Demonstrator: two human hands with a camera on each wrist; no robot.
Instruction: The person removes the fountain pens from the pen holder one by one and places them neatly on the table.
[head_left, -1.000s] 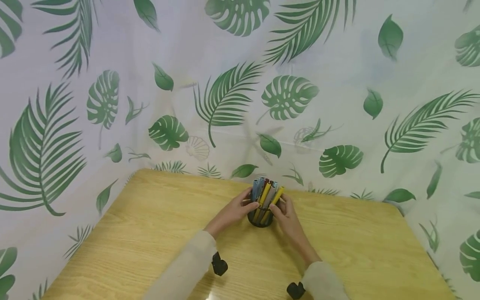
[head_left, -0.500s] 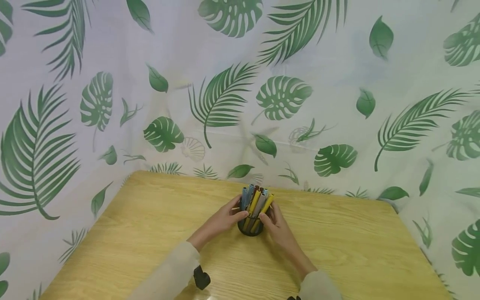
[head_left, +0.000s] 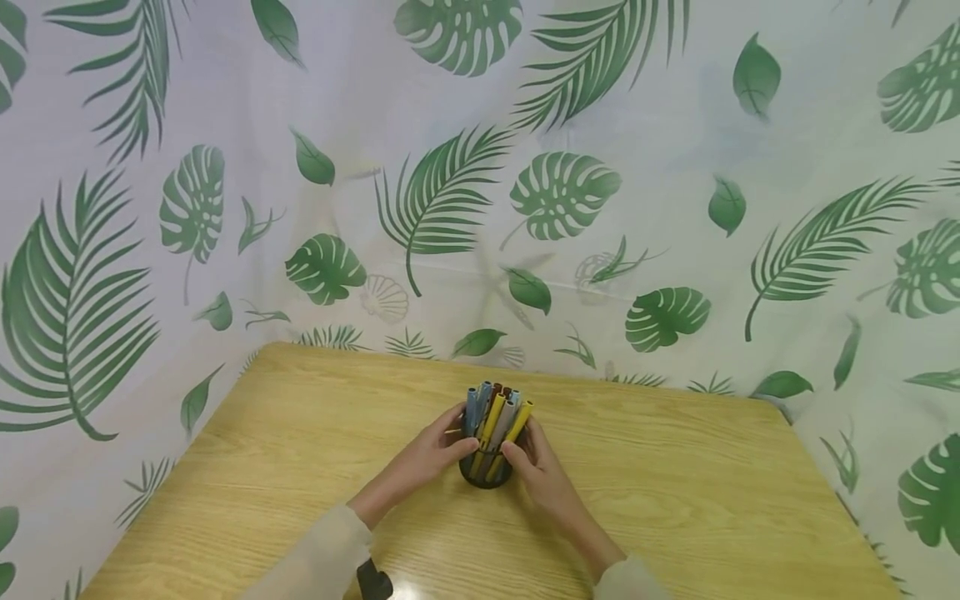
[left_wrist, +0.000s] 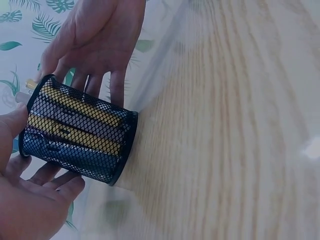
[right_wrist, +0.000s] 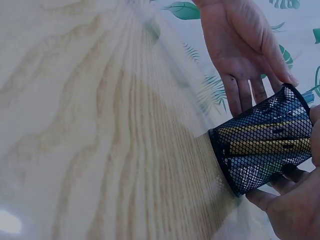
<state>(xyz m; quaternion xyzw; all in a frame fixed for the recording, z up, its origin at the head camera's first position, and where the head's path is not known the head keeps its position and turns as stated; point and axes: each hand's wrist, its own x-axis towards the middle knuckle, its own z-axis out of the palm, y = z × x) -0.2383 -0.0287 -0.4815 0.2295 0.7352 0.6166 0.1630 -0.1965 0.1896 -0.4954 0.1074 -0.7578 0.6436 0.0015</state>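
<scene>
Cup (head_left: 487, 468): upright, toward the table's (head_left: 675, 492) far edge, pens (head_left: 495, 419) inside.
Left hand (head_left: 429, 456), right hand (head_left: 545, 477): fingers curled round opposite sides.
Steadying: press evenly, hold level.

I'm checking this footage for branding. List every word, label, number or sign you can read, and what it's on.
No readable text anywhere.
Black mesh cup: none seen.
Pens: small dark marks show through the mesh, too blurred to tell if they are lettering.
Wall covering: leaf and shell prints, no lettering seen.
Table: none seen.
</scene>
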